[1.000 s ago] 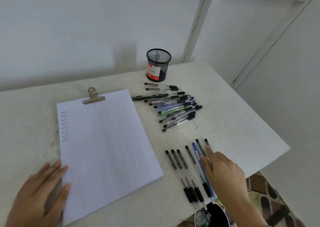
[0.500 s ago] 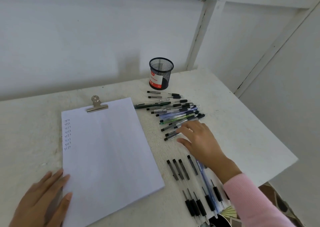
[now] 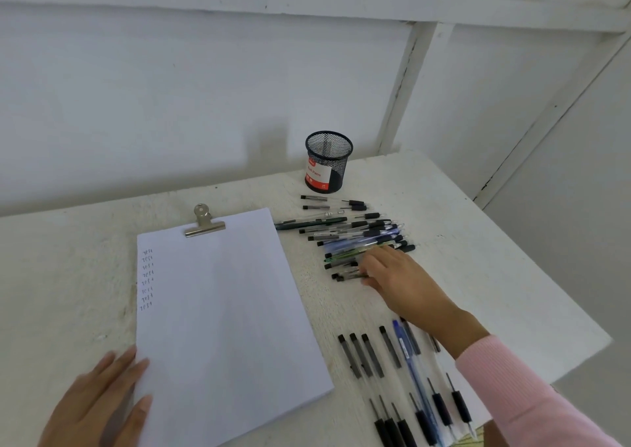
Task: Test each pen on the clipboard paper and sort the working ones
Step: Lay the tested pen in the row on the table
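The right hand [image 3: 396, 276] reaches into the far pile of pens [image 3: 355, 238], fingertips on its nearest pen; whether it's pinched, I can't tell. The left hand [image 3: 99, 402] lies flat on the paper [image 3: 222, 310], near-left corner

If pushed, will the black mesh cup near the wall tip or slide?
The mesh cup looks empty and its walls are thin wire, so it is probably light and would slide easily. It looks about as wide as tall, so tipping seems unlikely.
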